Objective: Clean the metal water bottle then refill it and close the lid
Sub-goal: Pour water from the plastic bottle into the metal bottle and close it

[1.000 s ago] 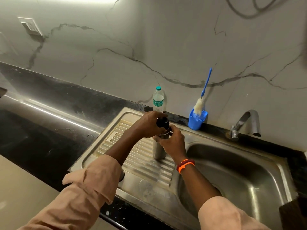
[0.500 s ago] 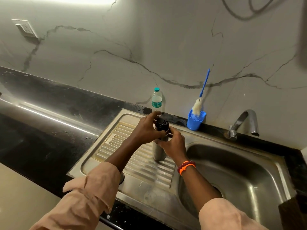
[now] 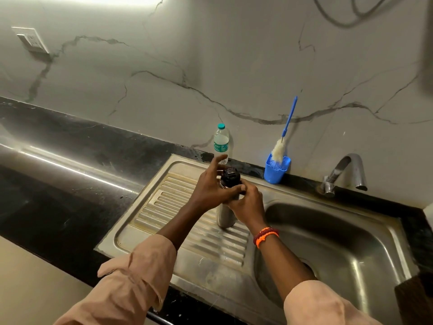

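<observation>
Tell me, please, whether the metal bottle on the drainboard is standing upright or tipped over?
Upright: the metal bottle stands on its base on the drainboard, black lid uppermost, with both hands at its top.

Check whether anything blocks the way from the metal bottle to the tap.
Nothing visible does. The metal bottle stands on the drainboard, held by both hands; only the open sink basin lies between it and the tap.
</observation>
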